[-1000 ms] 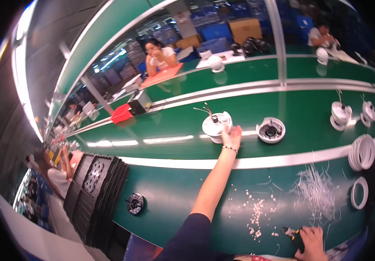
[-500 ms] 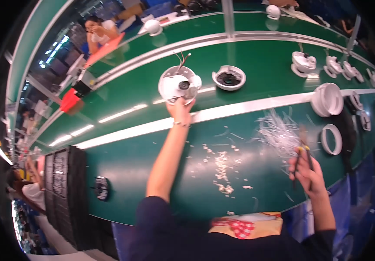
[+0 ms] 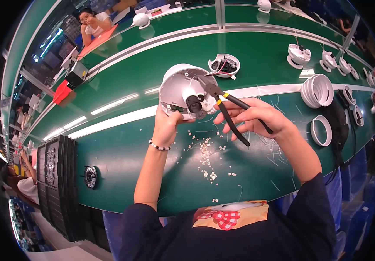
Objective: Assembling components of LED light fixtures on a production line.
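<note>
My left hand (image 3: 166,127) grips the lower left rim of a white dome camera housing (image 3: 172,93), its open side facing me. A black lens module (image 3: 193,103) sits inside, and thin wires with a white plug stick out at the upper right. My right hand (image 3: 263,116) holds diagonal cutters (image 3: 214,90) with black handles and yellow bands. Their jaws are at the housing's right side, by the wires; whether they touch a wire I cannot tell. Below lie small white connectors (image 3: 206,153) and clear plastic strips (image 3: 271,145), partly behind my right arm.
A white cover with black insides (image 3: 224,66) rests behind the housing. To the right are stacked white rings (image 3: 316,91), a single ring (image 3: 321,130) and several camera units (image 3: 298,55). Black trays (image 3: 59,174) and a round black part (image 3: 91,177) lie left. Other people sit nearby.
My left hand has brought the housing closer and turned it. My right hand has moved up and left with the cutters, from beside the plastic strips to the housing.
</note>
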Demonstrator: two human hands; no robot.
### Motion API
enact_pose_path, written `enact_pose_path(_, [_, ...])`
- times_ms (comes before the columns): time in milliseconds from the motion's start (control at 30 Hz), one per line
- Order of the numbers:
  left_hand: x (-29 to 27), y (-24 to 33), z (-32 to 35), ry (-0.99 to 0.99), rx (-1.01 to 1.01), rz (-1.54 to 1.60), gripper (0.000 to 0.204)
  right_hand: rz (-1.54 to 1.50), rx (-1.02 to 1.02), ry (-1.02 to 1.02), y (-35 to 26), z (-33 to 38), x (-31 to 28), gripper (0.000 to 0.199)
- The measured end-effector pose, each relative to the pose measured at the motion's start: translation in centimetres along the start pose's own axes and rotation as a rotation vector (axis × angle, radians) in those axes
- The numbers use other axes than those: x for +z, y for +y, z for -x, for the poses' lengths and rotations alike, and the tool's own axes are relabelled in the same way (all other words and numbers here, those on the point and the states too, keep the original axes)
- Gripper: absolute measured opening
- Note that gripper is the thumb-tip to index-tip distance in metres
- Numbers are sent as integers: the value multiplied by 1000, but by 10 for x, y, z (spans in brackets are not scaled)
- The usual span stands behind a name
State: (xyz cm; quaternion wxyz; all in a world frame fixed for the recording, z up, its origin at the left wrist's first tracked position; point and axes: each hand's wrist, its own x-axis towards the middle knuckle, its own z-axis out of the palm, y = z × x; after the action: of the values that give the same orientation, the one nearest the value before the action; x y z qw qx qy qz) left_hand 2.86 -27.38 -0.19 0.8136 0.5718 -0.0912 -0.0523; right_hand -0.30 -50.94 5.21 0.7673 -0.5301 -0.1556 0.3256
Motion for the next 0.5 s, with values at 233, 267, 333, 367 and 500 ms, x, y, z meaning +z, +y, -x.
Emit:
enact_pose_path(233, [1,3,-4,-37,9,-69,61,-57,35,26,-1,-6,-5,41])
enact_pose_path(267, [2,4,-3,-42,22,-96,63,-52,47,13,-3,-7,-5,40])
enact_pose_path(333, [2,7,1,-22,44,-146,65,-39,54,34,-5,-9,-4,40])
enact_pose_path(367, [3,4,2,-12,87,-190,64,-66,53,32,-5,-8,-4,41])
enact_pose_path(500, [2,-8,-1,-73,84,-101,77,72,-4,134,5,-8,-4,38])
